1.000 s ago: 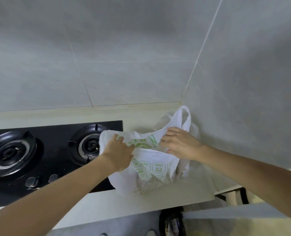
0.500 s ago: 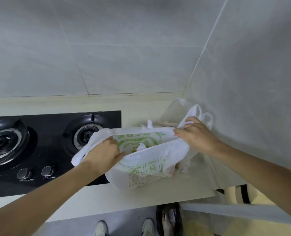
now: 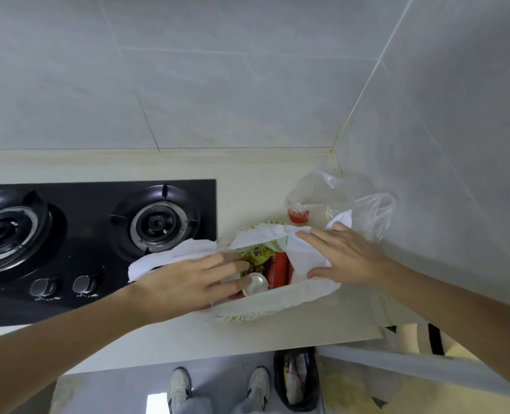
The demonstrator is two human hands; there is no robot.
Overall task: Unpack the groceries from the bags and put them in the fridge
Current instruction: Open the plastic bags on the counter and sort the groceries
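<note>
Cream countertop point(image 3: 247, 333) carried black gas hob point(image 3: 98, 249) w/ two burners; white grocery bag point(image 3: 277, 303) sat just right of hob, clear plastic bag point(image 3: 337, 201) behind it.

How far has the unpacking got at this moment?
Done: the white bag on the counter lies open. In hand: the left hand reaches in at a can while the right hand presses the rim aside. Left: everything; the red carton and snack packet remain inside, and no fridge is in view.

A home kitchen: a black glass two-burner gas hob point(image 3: 98, 246) is set into a cream stone countertop point(image 3: 247, 180) beneath grey tiled walls point(image 3: 217, 85).
</note>
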